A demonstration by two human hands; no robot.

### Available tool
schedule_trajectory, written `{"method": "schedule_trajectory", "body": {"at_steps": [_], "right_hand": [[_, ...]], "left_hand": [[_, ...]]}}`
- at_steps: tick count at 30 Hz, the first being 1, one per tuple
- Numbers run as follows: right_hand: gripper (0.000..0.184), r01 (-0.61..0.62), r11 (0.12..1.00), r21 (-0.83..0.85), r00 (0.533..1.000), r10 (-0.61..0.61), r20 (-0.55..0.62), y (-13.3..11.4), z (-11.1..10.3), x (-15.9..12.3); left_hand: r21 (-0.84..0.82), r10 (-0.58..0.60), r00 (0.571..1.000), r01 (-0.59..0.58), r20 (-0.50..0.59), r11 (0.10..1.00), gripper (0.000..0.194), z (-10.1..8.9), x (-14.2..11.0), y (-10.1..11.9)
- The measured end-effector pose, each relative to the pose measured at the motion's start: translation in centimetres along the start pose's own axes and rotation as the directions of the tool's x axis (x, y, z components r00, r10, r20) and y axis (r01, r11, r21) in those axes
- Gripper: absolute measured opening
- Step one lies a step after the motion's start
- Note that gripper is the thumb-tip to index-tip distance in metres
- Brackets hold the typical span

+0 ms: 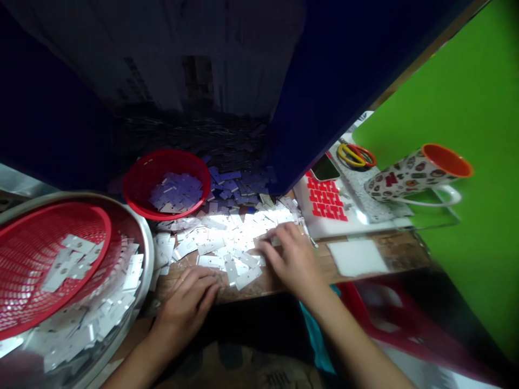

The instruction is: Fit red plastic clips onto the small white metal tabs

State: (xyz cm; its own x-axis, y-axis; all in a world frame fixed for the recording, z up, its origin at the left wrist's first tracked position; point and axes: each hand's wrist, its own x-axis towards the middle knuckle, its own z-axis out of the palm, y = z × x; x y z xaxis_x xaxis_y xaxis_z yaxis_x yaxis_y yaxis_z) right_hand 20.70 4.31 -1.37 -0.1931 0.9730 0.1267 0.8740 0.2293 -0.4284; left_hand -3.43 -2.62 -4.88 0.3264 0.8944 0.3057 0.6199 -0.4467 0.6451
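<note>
Many small silvery flat metal plates (211, 247), some with holes, lie in a loose heap on the wooden bench (239, 293) under a bright patch of light. My right hand (294, 259) rests over the right side of this heap, its fingers bent and spread among the plates, with no plate clearly held. Near the bench's front edge lies my left hand (188, 302), palm down with loosely bent fingers beside the nearest plates. Nothing shows in it. What lies under both sets of fingertips is hidden.
Behind the heap stands a red bowl (133, 186) of plates. At left, a red mesh basket (24, 259) sits in a metal basin (146, 243). To the right are a patterned mug (399, 181), scissors (352, 155), a phone (325, 168) and a white pad (357, 257). Dark blue panels enclose the back.
</note>
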Motion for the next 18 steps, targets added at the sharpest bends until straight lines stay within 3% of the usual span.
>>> {"method": "schedule_trajectory", "body": {"at_steps": [3, 5, 7, 9, 11, 13, 16, 18], "right_hand": [[0.012, -0.007, 1.0, -0.003, 0.985, 0.007, 0.17, -1.1, 0.8, -1.3], [0.014, -0.025, 1.0, 0.001, 0.978, 0.025, 0.208, -1.5, 1.6, -1.7], [0.011, -0.042, 0.999, 0.02, 0.978, 0.037, 0.204, -1.5, 2.3, -1.9], [0.008, -0.042, 0.998, 0.056, 0.982, 0.031, 0.184, -1.3, 2.8, -1.8], [0.009, -0.025, 0.995, 0.097, 0.989, 0.01, 0.151, -1.0, 3.1, -1.7], [0.01, 0.018, 0.992, 0.125, 0.996, -0.029, 0.081, -1.0, 3.3, -1.8], [0.01, 0.159, 0.982, 0.097, 0.986, -0.153, -0.072, -1.8, 3.5, -2.3], [0.012, 0.29, 0.954, 0.072, 0.953, -0.282, -0.108, -2.9, 3.5, -2.7]], "left_hand": [[-0.136, -0.161, 0.984, 0.17, 0.076, 0.976, 0.013, 0.0, 0.4, 0.9], [-0.282, -0.352, 0.91, 0.405, 0.22, 0.87, 0.01, 0.0, 0.8, 1.7], [-0.44, -0.491, 0.769, 0.638, 0.409, 0.632, 0.015, -0.1, 1.3, 2.5], [-0.567, -0.519, 0.645, 0.756, 0.561, 0.327, 0.022, -0.2, 1.8, 3.1], [-0.64, -0.506, 0.576, 0.766, 0.642, 0.06, 0.026, -0.3, 2.4, 3.6], [-0.669, -0.496, 0.534, 0.73, 0.685, -0.137, 0.028, -0.4, 2.8, 3.9], [-0.71, -0.482, 0.536, 0.623, 0.693, -0.328, 0.03, -0.3, 3.3, 4.1], [-0.76, -0.521, 0.556, 0.521, 0.648, -0.389, 0.029, -0.2, 3.4, 4.1]]}}
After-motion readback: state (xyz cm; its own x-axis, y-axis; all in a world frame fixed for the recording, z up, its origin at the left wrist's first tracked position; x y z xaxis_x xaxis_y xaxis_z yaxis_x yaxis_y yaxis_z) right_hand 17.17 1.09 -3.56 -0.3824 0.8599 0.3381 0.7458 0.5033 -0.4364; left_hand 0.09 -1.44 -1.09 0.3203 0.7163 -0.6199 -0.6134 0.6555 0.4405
